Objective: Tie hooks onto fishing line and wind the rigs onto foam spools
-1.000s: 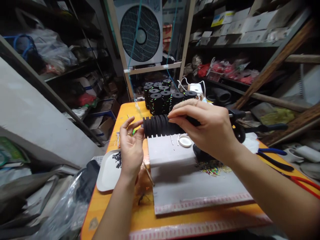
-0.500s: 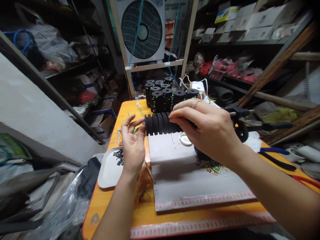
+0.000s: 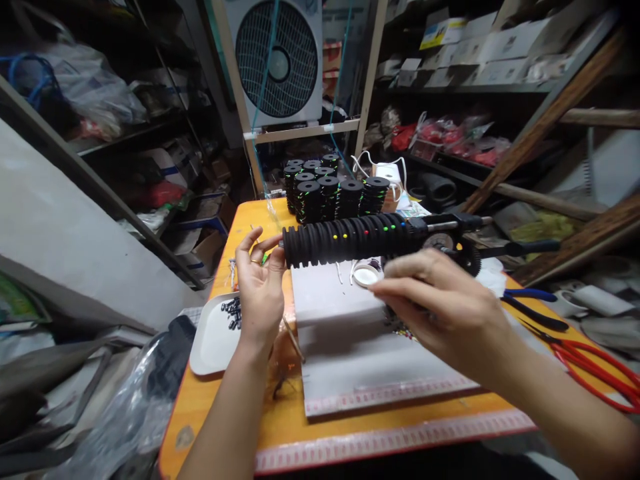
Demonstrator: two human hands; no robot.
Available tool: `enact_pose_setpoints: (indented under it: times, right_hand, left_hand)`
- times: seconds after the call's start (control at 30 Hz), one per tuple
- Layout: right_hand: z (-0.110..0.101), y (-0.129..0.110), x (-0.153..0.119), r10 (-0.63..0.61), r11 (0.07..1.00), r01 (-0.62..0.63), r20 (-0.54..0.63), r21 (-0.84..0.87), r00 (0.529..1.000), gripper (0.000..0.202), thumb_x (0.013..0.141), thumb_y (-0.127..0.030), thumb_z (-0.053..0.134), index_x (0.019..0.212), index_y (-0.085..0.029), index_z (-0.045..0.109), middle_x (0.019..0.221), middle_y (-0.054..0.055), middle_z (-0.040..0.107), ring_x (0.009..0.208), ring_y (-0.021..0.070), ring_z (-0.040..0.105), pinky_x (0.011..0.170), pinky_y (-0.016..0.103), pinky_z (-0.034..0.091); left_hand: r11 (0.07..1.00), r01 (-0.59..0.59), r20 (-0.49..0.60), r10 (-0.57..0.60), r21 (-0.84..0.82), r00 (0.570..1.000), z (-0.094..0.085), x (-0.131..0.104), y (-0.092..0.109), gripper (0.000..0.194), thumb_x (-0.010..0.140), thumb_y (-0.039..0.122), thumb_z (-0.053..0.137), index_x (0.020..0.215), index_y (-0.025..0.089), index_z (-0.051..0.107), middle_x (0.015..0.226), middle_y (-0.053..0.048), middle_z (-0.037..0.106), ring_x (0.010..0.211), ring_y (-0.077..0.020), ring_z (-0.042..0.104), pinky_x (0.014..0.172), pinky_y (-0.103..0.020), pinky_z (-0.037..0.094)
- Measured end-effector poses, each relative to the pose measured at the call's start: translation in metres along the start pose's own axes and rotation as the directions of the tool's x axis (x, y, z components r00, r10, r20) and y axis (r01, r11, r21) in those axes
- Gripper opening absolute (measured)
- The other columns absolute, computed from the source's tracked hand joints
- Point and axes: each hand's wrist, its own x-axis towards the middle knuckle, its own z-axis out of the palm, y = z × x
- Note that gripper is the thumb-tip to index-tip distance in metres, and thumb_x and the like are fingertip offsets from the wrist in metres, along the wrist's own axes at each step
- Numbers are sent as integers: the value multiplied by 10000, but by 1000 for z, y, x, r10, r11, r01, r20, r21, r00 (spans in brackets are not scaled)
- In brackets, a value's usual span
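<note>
Roller (image 3: 313, 248) — black and ridged, with a line of coloured beads (image 3: 366, 232) on its side — ran nearly level above the white board (image 3: 340, 350) on the table (image 3: 220, 427). The left hand (image 3: 260, 287) had thumb and forefinger pinched on its left end, the other fingers loosely spread near the tray (image 3: 206, 340). The right hand (image 3: 443, 300) was apart from it, just below, near the white ring (image 3: 367, 276); its thumb and forefinger were drawn close together, too blurred to tell if they held anything, while spools (image 3: 309, 203) stood behind the roller.
</note>
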Motion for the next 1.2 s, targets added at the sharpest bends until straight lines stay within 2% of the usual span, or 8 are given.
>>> enact_pose_setpoints:
  times: [0.07,0.13,0.37,0.57,0.77,0.9,1.03,1.2]
  right_hand:
    - [8,7,-34,126,992,-127,219,-9,968,123,900,-135,586,952,-200,677,932,72,633,886,205,607,722,342,538]
    - [20,14,-61,243,970,-228,298,-83,923,101,898,-160,592,919,-195,684,916,77,633,889,227,611,735,371,544]
    - [49,20,-91,343,937,-317,219,-147,913,153,925,-161,539,907,-170,691,913,98,646,857,245,618,757,415,549]
    - [49,18,-96,401,915,-379,201,-140,894,121,942,-194,518,964,-167,634,952,109,621,892,262,615,772,423,534]
    - [44,15,-98,402,916,-390,223,-96,888,92,934,-180,528,880,-184,603,891,82,598,854,244,594,754,410,513]
    - [32,5,-72,315,947,-321,189,-3,930,106,960,-147,480,962,-185,579,942,83,602,880,209,599,745,344,513]
    - [8,-10,-10,126,985,-119,-42,128,991,154,918,-58,538,989,-186,586,923,54,655,886,158,637,773,268,511]
    - [0,-19,63,-44,999,48,-231,11,972,127,888,-73,616,921,-192,646,902,29,736,838,141,692,808,260,527]
  left_hand:
    - [1000,7,-1,-7,6,1000,0,0,1,395,880,348,678,1222,268,497,1118,-53,642,1062,-153,641,937,-290,535]
    - [1000,9,-3,-9,6,1000,0,-1,1,388,886,340,672,1225,265,500,1124,-52,641,1062,-149,639,930,-282,536]
    - [1000,9,2,-9,16,1000,0,-1,1,397,886,343,671,1231,264,490,1122,-53,636,1052,-149,639,902,-271,545]
    - [1000,3,0,-3,11,1000,1,-1,2,402,880,362,677,1221,264,488,1129,-57,637,1066,-153,639,937,-286,534]
    - [1000,3,6,-3,7,1000,1,-2,3,404,880,354,681,1221,256,488,1135,-51,639,1071,-142,636,960,-287,521]
    - [1000,13,1,-13,-11,1000,2,-2,3,402,882,355,676,1220,252,483,1137,-53,630,1059,-148,640,938,-292,530]
    - [1000,18,14,-18,-15,1000,0,-1,2,407,886,364,669,1226,258,472,1141,-50,627,1053,-152,642,946,-308,524]
    - [1000,17,27,-17,-1,999,-1,0,1,406,897,355,657,1240,261,463,1150,-46,626,1106,-156,616,975,-317,498]
